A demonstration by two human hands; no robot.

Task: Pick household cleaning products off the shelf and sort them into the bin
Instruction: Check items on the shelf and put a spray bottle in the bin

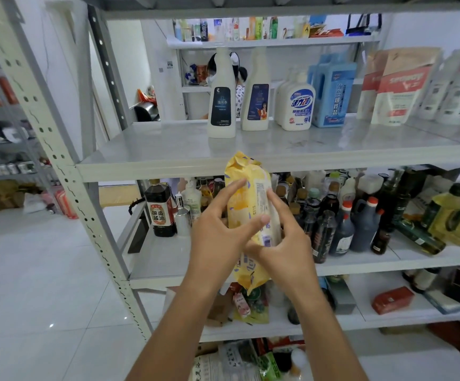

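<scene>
Yellow pack [246, 204] w/ purple flecks; white bottles [221, 100], navy labels; grey shelf [168, 149].

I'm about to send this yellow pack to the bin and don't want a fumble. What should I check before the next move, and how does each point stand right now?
1. Left hand has a grip on the yellow pack: ok, thumb across its front, fingers on its side.
2. Right hand helps hold it: ok, fingers on the label side.
3. Pack off the shelf: ok, held upright in front of the upper shelf.
4. Bin in sight: not ok, none in view.
5. Pack is a cleaning product: cannot tell, print too small.
6. Tall white bottle on the upper shelf upright: ok.
</scene>
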